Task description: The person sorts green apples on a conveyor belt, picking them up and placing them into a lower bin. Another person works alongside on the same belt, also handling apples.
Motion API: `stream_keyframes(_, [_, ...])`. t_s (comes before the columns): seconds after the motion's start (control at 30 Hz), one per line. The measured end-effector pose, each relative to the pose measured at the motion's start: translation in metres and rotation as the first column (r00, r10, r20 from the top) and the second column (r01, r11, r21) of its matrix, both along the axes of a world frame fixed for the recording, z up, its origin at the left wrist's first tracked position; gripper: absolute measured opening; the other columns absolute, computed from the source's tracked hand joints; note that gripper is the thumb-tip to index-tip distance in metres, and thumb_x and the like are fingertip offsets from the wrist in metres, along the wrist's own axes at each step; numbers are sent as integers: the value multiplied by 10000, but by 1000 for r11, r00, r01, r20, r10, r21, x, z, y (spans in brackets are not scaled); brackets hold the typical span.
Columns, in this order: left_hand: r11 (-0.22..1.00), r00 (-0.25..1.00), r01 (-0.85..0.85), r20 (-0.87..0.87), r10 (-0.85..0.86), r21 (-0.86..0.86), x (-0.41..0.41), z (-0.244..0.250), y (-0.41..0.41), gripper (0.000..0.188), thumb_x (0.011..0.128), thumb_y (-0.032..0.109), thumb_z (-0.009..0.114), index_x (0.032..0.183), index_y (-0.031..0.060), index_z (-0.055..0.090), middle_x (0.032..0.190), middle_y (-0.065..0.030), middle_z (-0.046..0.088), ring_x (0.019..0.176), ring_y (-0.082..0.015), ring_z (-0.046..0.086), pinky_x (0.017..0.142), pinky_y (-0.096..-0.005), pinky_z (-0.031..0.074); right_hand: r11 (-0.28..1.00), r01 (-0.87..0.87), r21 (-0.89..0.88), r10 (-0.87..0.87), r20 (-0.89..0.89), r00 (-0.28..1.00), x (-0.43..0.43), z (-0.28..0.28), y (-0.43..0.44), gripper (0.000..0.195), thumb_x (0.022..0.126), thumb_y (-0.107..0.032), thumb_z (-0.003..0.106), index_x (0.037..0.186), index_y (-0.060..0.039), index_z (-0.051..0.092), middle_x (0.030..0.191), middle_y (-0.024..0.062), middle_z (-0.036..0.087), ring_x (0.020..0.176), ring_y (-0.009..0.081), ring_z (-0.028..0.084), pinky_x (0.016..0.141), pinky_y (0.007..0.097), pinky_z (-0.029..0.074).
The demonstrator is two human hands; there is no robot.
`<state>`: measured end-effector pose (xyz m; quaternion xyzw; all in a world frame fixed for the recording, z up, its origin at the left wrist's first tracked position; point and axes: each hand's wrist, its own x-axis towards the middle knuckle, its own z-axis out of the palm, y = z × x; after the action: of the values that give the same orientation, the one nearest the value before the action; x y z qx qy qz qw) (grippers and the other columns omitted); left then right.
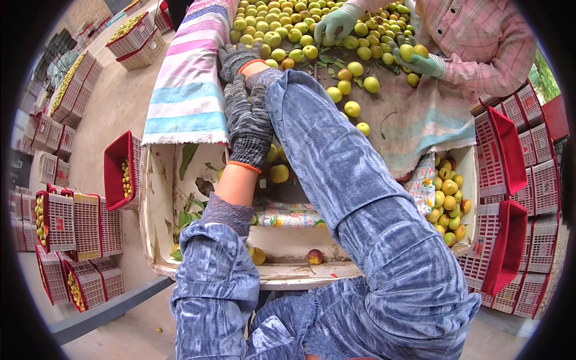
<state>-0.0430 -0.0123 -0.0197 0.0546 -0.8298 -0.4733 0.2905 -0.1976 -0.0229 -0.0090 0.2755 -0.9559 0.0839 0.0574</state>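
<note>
My left hand (248,119), in a grey striped knit glove with an orange cuff, lies along the right edge of a striped cloth (186,94). Its fingers stretch forward; no held fruit shows. Just beyond it is my right hand (239,58), gloved alike, reached across to the left beside the cloth and a heap of round yellow-green fruits (272,38). Its palm is hidden, so any hold cannot be seen. Several loose fruits (344,86) lie scattered on the brown sorting surface (382,108). Below my left wrist a yellow fruit (279,173) sits in an opening.
A co-worker's pale green gloves (337,24) work among the fruits; one glove (420,60) holds fruit. Blotched fruits fill a side compartment (450,193). Red-lined plastic crates (504,243) stand at right, others (121,171) at left. The white trough rim (310,272) borders my lap.
</note>
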Motion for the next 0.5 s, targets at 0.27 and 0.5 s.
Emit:
stream_keyframes(0.27, [989,999,36,35,-31,-142,6,4,6,558,868,327,585,1275,-29,449,1296,-278,437,1213,-406,410,1040,-452,308,994,107,-35,-106,25,994,3,8,71,561,826,-569,429,1305,-283,485,1413,140,350,1311,386,289,1012,655,177])
stream_keyframes(0.5, [989,998,18,61,-10,-145,4,-3,4,584,883,391,556,1274,-32,461,1286,-270,460,1217,-390,418,1049,-435,301,953,-295,71,293,39,955,58,13,192,548,864,-548,414,1235,-169,550,1228,121,520,1146,291,496,970,529,355])
